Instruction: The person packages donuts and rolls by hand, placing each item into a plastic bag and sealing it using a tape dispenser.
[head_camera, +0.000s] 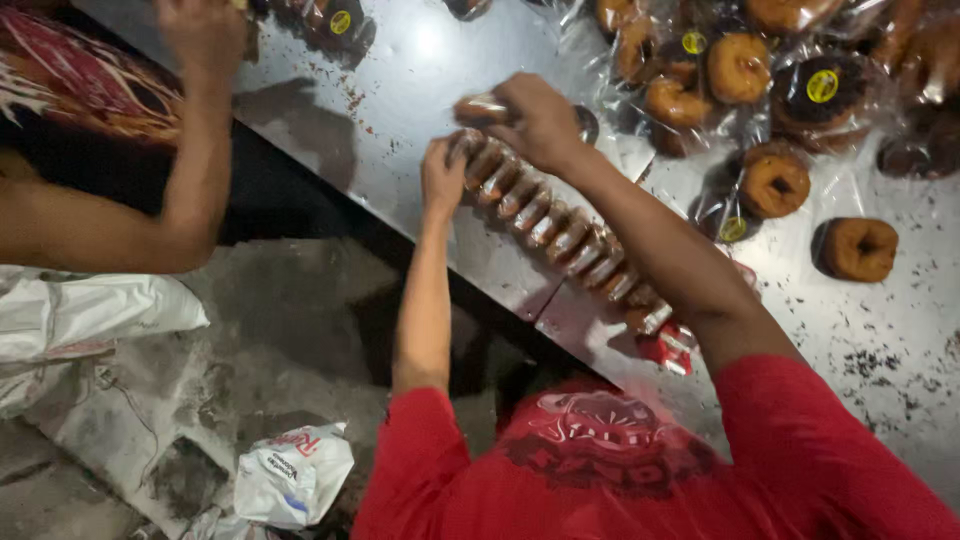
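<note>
– What are the hands doing?
– The left hand presses curled fingers on the end of the doughnut row, lying along the table edge; the right hand pinches one wrapped doughnut.

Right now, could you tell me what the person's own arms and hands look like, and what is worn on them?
Both arms are bare from the short red sleeves of a T-shirt down. The left hand and right hand are bare too: no gloves, watch or rings visible. The shirt bears a dark red printed design.
</note>
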